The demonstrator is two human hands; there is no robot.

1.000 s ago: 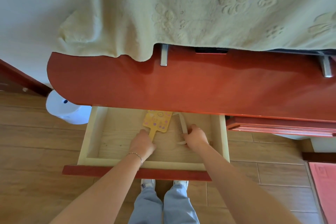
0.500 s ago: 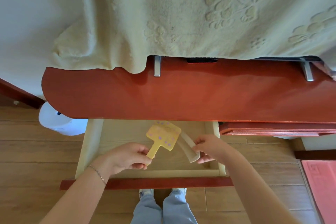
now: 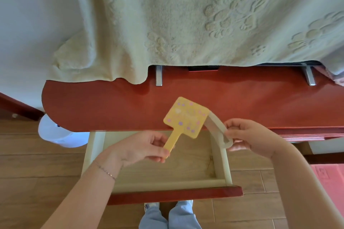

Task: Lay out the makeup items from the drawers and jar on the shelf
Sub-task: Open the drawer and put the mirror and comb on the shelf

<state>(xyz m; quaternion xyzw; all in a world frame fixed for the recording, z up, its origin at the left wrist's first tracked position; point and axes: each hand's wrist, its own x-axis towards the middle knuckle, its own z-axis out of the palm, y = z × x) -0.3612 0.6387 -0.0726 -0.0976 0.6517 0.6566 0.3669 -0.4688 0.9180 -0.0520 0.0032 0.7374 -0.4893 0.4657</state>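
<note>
Makeup items up in the air, both out of the drawer, one per hand. Only one view, from the head cam.

Head view: yellow hand mirror w/ purple dots, pinched by its handle in left hand. Fingers closed tight on the low end of the handle. Square part up and to the right of that grip, tipped a bit right. Long line of the mirror: from the grip up toward the red shelf.

Pale comb pinched at its near end in right hand, fingers closed on it. Rest of the comb up and to the left of that grip, curving in behind the mirror's right edge. Touching the mirror or not: can't tell.

Both things pointing away from the body, tips already over the shelf's front edge. Shelf straight ahead of both grips, bare red wood there. Cream blanket farther back, covering the rear of the shelf.

Drawer under and behind both grips, looks empty now as far as can be seen.

Best guess for next move: reach fwd and set both flat on the bare wood, well short of the blanket. Both hands about equally near. Mirror handle thin, so could swing in the pinch; better to lower slow.
</note>
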